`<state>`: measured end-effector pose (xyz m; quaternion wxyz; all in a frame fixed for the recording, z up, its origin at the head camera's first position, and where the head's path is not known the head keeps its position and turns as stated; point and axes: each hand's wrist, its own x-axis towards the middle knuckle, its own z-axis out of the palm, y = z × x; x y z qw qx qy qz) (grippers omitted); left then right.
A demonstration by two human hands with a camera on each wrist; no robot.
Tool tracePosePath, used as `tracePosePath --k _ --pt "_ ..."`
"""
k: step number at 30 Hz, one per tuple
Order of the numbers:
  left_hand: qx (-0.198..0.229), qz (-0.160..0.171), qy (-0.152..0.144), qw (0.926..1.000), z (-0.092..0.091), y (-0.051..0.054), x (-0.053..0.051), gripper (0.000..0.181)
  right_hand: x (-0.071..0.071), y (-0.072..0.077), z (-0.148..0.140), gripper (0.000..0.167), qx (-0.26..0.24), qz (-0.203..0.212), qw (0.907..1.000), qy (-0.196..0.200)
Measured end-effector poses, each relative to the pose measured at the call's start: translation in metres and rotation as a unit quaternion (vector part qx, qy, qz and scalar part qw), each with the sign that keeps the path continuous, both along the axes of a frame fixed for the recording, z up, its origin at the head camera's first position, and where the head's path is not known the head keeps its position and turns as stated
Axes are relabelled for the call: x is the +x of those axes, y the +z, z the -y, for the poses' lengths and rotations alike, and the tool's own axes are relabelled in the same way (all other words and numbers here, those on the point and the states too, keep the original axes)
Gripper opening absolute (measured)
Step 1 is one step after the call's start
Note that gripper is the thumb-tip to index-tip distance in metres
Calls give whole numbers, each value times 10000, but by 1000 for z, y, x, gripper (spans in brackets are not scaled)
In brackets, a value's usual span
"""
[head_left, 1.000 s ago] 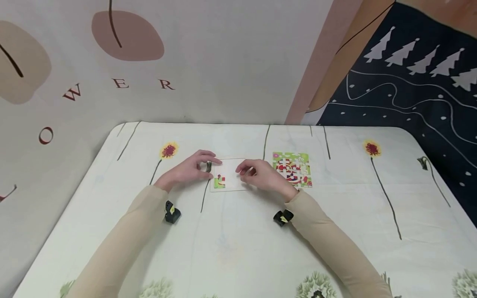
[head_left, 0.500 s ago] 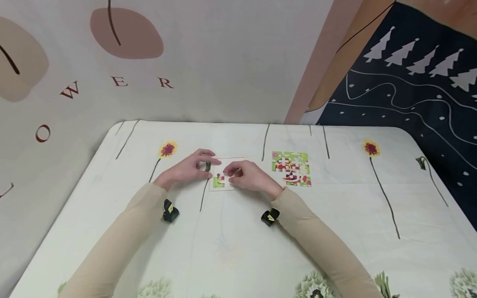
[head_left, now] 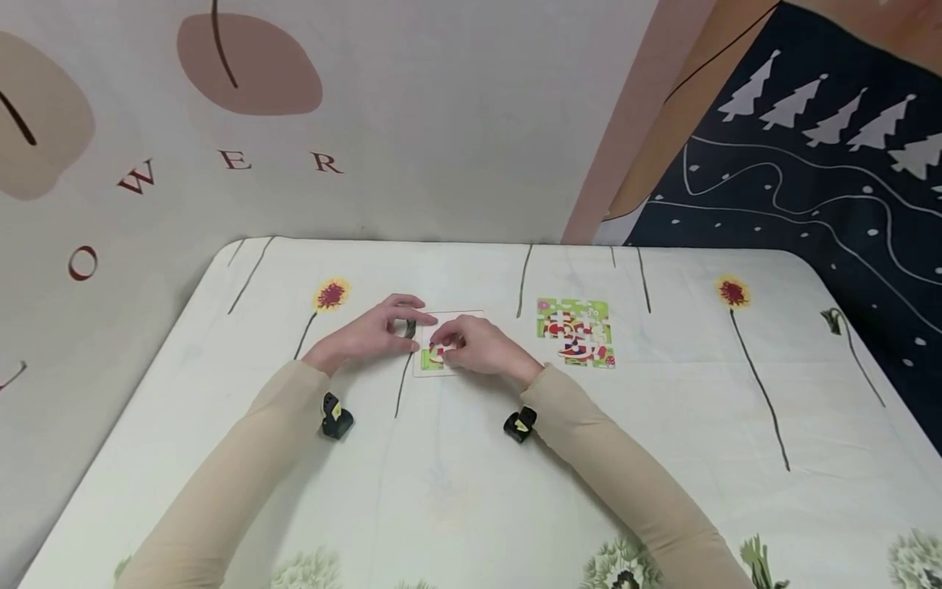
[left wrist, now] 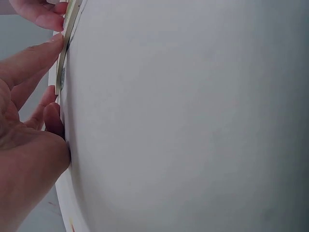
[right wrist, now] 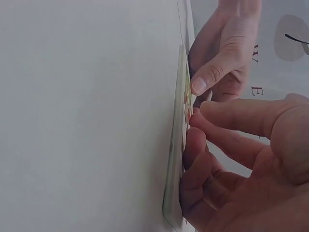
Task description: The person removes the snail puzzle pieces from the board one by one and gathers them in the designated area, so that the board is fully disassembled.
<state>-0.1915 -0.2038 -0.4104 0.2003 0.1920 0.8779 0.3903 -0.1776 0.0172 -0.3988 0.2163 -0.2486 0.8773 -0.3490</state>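
A thin white puzzle board (head_left: 450,372) lies on the table, with a green-and-red puzzle piece (head_left: 428,361) in its lower left corner. At the board's left edge, my left hand (head_left: 364,334) rests its thumb and extended index finger. My right hand (head_left: 482,348) is over the board, thumb and forefinger pinching a small puzzle piece beside the corner one. Most of the pinched piece is hidden; in the right wrist view a reddish bit (right wrist: 190,115) shows at the fingertips. The left wrist view shows the board edge (left wrist: 63,67) side-on under the left fingers.
To the right lies a group of joined green and red puzzle pieces (head_left: 585,315) with a gap at its lower left corner. The white tablecloth (head_left: 441,491) has printed flowers. A patterned cloth wall (head_left: 441,147) stands behind the table.
My right hand has moved left across the board to the corner piece, its fingertips now partly covering it. The left hand stays at the board's edge.
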Motion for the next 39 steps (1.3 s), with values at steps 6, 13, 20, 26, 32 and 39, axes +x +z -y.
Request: tracePosePath --k 6,13,20,26,32,39 --pt "3 38 21 10000 0 -1 -1 45 1 2 -2 28 -109 -58 9998 131" --pt "74 96 58 9999 1 -2 -1 46 2 2 -3 23 -482 108 9987 102" --pt "101 168 84 9998 0 -1 -2 46 4 4 -1 18 -683 166 9973 -211" --pt "75 244 124 9996 0 0 0 46 5 5 2 15 -743 175 9967 -260" --pt "63 199 94 9997 0 0 0 46 5 7 -3 17 -1017 304 9938 -337" --pt "105 158 27 9998 1 0 -1 47 3 11 -11 19 -1103 422 9911 -616"
